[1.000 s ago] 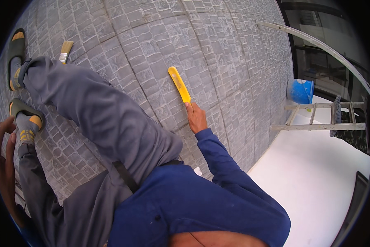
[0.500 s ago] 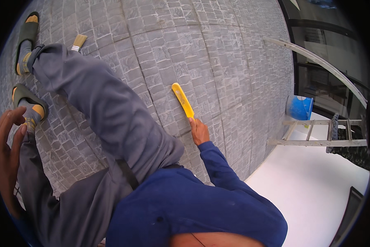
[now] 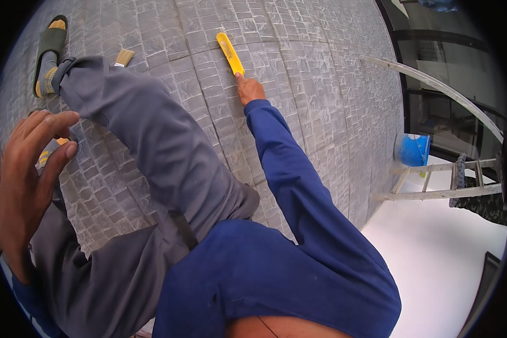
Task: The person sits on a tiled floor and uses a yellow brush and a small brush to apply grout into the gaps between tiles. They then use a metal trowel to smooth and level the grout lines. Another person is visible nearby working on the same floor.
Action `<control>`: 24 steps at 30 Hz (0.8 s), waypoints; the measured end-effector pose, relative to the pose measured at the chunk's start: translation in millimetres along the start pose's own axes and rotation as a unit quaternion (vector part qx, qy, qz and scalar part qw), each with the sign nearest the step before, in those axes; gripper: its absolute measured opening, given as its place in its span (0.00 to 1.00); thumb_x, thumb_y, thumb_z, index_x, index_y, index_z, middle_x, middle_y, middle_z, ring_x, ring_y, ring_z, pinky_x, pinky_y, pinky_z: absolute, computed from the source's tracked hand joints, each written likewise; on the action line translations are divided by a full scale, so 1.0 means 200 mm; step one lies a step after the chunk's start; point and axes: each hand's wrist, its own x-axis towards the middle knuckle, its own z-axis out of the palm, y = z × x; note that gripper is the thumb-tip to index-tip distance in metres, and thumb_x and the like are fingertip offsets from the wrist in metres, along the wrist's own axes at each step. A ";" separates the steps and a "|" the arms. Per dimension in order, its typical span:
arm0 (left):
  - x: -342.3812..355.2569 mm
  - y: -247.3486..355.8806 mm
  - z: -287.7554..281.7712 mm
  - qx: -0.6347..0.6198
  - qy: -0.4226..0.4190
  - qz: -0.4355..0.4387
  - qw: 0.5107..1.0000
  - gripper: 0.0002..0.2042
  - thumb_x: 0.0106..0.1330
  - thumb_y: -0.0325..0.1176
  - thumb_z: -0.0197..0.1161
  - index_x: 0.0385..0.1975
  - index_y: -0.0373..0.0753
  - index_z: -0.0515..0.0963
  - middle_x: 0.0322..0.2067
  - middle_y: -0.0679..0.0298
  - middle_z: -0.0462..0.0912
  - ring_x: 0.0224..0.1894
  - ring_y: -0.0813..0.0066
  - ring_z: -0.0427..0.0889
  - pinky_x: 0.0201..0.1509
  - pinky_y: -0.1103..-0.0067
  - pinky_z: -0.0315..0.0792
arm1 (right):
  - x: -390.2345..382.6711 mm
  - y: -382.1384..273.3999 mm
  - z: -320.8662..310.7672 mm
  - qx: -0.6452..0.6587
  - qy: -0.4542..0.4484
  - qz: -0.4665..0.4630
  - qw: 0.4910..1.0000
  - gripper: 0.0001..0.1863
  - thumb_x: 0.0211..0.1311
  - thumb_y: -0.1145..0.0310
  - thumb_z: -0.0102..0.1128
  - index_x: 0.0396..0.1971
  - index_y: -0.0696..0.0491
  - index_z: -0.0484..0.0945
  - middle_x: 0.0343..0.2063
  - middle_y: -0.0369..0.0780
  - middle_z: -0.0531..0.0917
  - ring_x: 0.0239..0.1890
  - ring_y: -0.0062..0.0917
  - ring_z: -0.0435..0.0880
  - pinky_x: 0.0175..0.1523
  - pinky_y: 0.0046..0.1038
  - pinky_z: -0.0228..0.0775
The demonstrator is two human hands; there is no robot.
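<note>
My right hand (image 3: 249, 89) is closed round the near end of a long yellow plastic tool (image 3: 229, 53). The tool has a rounded, scuffed far end, and its underside faces the floor, hidden from me. It lies on or just over the grey stone-patterned floor (image 3: 253, 141); I cannot tell whether it touches. On the left, my left hand (image 3: 31, 163) is raised beside my bent leg, thumb and fingers apart, holding nothing. A flat paintbrush (image 3: 124, 57) with pale bristles rests on the floor beyond my trouser leg.
To the right are a blue bucket (image 3: 414, 149) and a metal ladder (image 3: 434, 196). A long pale strip (image 3: 439, 84) curves in front of dark-framed glass (image 3: 434, 62). A white wall (image 3: 417, 253) stands at the lower right. My slippered foot (image 3: 51, 42) is at the upper left.
My right arm has stretched farther forward, carrying the yellow tool up and slightly left. The left hand has come up and inward, now covering much of the nearer foot.
</note>
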 end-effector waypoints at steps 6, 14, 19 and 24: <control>-0.16 -0.04 -0.05 0.018 -0.009 -0.162 0.987 0.15 0.66 0.26 0.59 0.51 0.32 0.75 0.33 0.58 0.76 0.40 0.69 0.76 0.53 0.73 0.68 | -0.92 0.59 -0.17 0.012 -0.042 0.018 0.999 0.32 0.70 0.43 0.40 0.28 0.59 0.78 0.26 0.58 0.79 0.34 0.59 0.77 0.38 0.54 0.65; -0.18 -0.13 -0.08 -0.011 -0.028 -0.173 0.985 0.13 0.67 0.28 0.59 0.50 0.32 0.76 0.34 0.56 0.78 0.39 0.67 0.78 0.51 0.72 0.69 | -1.36 0.74 -0.19 -0.037 -0.057 0.105 0.992 0.32 0.71 0.44 0.39 0.26 0.60 0.78 0.24 0.59 0.79 0.31 0.59 0.78 0.36 0.54 0.65; -0.12 -0.13 -0.05 -0.012 -0.035 -0.109 0.993 0.14 0.68 0.28 0.58 0.51 0.32 0.75 0.34 0.57 0.77 0.39 0.68 0.77 0.52 0.73 0.69 | -0.62 0.37 -0.05 -0.020 0.013 0.014 1.000 0.35 0.71 0.43 0.38 0.27 0.62 0.79 0.28 0.59 0.79 0.36 0.59 0.77 0.39 0.51 0.66; -0.13 -0.06 -0.05 -0.013 -0.036 -0.045 0.998 0.14 0.68 0.27 0.57 0.52 0.32 0.74 0.34 0.58 0.76 0.40 0.69 0.77 0.53 0.73 0.68 | -0.26 0.16 -0.09 -0.005 -0.024 -0.001 1.000 0.39 0.68 0.38 0.37 0.30 0.62 0.81 0.31 0.59 0.81 0.40 0.58 0.78 0.46 0.50 0.69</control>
